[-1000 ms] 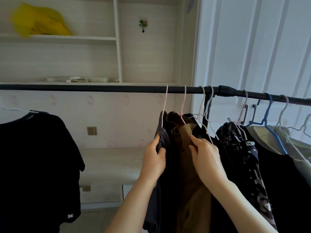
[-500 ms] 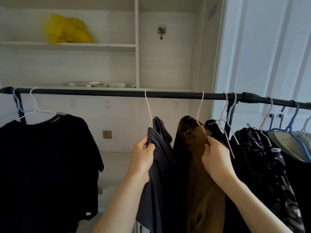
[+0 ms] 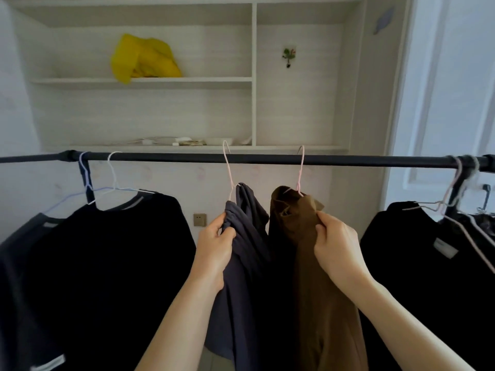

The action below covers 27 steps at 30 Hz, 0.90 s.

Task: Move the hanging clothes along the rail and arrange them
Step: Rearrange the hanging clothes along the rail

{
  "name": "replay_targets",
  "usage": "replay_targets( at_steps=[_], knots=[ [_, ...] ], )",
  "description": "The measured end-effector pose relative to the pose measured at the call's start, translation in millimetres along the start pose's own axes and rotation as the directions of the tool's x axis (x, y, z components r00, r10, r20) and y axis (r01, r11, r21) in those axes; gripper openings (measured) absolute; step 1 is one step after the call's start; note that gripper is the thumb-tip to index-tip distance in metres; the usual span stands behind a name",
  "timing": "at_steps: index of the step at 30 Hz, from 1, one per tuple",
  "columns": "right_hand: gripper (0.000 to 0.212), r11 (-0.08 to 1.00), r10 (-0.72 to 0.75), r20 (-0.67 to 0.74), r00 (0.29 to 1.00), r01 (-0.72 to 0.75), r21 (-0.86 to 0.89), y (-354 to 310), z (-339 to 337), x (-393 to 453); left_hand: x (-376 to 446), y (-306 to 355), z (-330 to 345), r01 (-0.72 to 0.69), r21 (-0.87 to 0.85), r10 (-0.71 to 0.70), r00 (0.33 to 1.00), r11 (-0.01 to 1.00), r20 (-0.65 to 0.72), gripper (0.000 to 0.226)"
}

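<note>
Left hand [image 3: 214, 250] fingers grip grey garment [image 3: 246, 263]; right hand [image 3: 337, 250] fingers grip brown garment [image 3: 316, 303]; both on rail [image 3: 267, 158]

Soft daylight enters from the window [image 3: 452, 103] on the right, washing that side pale and slightly overexposed. The shelving [image 3: 142, 83] left of the window is evenly lit, with faint shadows under each board. The dark garments [image 3: 107, 263] lose nearly all detail. The rail [image 3: 267, 158] bows from wide-angle distortion, and edges look soft.
</note>
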State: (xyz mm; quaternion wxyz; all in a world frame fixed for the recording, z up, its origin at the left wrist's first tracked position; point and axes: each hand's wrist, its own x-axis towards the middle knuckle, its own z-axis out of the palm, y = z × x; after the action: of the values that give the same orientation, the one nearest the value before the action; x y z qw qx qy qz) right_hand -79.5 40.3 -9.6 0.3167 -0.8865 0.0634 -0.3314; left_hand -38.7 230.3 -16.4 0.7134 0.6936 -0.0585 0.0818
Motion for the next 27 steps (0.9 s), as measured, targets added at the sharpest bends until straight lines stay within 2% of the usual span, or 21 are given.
replay_targets(
  at_steps=[13,27],
  knots=[
    [0.04,0.997,-0.041,0.051,0.998,0.038,0.07,-102,91,-14,36,-11,-122,0.015,-0.005,-0.016,0.999,1.0,-0.028,0.041],
    [0.038,0.997,-0.073,0.143,0.987,0.068,0.041,-152,151,-16,62,-27,-198,0.025,0.013,-0.024,0.997,1.0,-0.075,0.048]
  ],
)
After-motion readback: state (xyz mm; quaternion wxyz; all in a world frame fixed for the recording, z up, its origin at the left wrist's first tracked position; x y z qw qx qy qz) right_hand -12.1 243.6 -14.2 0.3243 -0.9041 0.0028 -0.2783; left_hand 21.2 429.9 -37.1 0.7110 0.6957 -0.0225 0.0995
